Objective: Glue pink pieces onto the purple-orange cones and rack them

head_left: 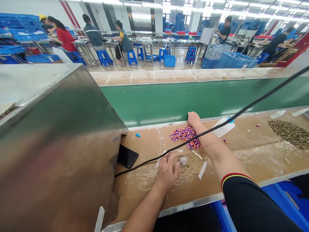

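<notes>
My left hand [167, 172] rests on the cardboard-covered bench, its fingers and thumb curled around a small clear container [183, 160], whose round end faces right. Farther forward, my right hand [193, 118] is at the near edge of the green conveyor belt [154, 101]. Its fingers are curled closed, and what they hold, if anything, is hidden. Below that wrist lies a spread pile of small purple, orange and white pieces [182, 133], partly covered by my forearm.
A black cable [224, 123] crosses diagonally above the bench. At left stands a metal housing [72, 145] with a phone [127, 156] beside it. A pile of small brownish pieces [289, 133] lies at right. Several people work at tables beyond the belt.
</notes>
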Motion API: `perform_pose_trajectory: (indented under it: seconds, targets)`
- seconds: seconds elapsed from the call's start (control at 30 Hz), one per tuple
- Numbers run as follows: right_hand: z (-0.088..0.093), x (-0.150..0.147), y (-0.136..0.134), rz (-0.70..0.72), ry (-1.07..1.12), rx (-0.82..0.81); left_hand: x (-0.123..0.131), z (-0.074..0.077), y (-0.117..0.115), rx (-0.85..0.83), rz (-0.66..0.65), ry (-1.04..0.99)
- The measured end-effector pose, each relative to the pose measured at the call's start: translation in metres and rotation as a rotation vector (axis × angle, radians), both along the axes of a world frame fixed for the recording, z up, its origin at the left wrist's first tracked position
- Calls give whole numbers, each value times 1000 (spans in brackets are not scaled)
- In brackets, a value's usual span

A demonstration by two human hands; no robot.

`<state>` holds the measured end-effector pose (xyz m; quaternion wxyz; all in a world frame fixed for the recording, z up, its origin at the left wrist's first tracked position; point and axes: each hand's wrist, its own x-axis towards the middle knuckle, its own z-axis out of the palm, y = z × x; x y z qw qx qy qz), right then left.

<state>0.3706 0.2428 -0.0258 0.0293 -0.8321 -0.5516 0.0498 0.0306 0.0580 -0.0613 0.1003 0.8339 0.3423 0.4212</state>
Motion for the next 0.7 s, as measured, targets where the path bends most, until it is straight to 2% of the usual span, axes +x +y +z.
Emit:
perform_pose_trajectory:
  seconds: [0.13,0.3,0.43,0.53,0.7]
  targets:
    - [6,0,-27,129,-9,-5,1,-7,1,-43,-24,-58]
    - [5,-11,-73,256,18,15,0,-18,0,-120,-26,-87]
    - [10,-6,-106,221,18,94,-2,-22,2,-138,-36,-101]
    - [18,7,-107,91,-22,139,-1,-21,3,-138,-47,-103]
    - [24,14,-75,-49,-86,101,0,-17,1,-134,-31,-87]
